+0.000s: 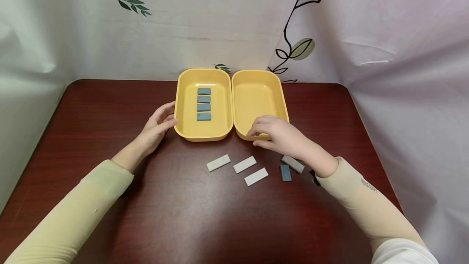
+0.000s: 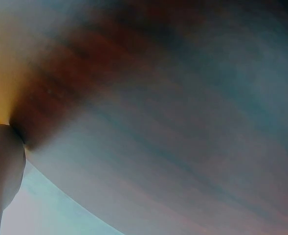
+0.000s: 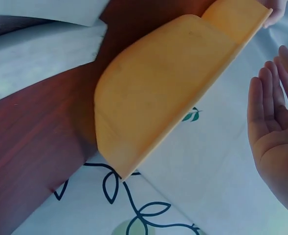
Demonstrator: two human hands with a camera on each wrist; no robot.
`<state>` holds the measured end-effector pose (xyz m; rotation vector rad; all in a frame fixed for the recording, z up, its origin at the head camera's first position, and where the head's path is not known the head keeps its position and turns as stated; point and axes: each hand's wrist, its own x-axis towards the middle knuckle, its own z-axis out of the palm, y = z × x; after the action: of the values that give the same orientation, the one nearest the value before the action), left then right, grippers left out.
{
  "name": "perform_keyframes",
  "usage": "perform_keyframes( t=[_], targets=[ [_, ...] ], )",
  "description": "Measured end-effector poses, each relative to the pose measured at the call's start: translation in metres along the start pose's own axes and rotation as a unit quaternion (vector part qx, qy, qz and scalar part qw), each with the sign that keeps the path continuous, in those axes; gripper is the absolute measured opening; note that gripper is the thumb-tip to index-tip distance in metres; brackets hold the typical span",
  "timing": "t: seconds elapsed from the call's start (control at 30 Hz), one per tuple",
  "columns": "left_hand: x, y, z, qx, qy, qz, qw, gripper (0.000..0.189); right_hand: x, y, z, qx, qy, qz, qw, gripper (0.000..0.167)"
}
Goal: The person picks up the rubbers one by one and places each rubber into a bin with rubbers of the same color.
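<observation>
My left hand is at the left side of a yellow tray, its thumb against the rim and its fingers along the outer wall. In the left wrist view a fingertip meets the yellow edge. Several blue-grey blocks lie in a column inside this tray. Over the front rim of a second yellow tray hovers my right hand, fingers loosely bent. The right wrist view shows that hand with extended fingers and nothing in its palm, beside the tray.
Three pale blocks, including one at the front, lie on the dark red table. Below my right hand are a blue block and a grey block. A patterned cloth hangs behind the table.
</observation>
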<state>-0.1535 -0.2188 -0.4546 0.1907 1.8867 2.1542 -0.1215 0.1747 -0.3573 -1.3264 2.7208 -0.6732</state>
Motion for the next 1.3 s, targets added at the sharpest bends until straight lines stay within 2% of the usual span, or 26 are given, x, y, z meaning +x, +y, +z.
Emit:
perform_keyframes(
  t=[0.43, 1.13, 1.3],
  targets=[
    [0.001, -0.001, -0.001, 0.006, -0.001, -0.002, 1.0000, 0.060, -0.025, -0.001, 0.005, -0.007, -0.024, 0.008, 0.9997, 0.022],
    [0.001, 0.001, 0.000, 0.007, 0.003, -0.009, 0.9999, 0.060, -0.070, 0.014, 0.010, 0.009, -0.094, 0.069, 0.9931, 0.029],
    [0.001, 0.001, 0.000, 0.003, 0.005, -0.008, 1.0000, 0.060, -0.078, 0.016, 0.012, -0.003, -0.104, 0.082, 0.9912, 0.031]
  ],
)
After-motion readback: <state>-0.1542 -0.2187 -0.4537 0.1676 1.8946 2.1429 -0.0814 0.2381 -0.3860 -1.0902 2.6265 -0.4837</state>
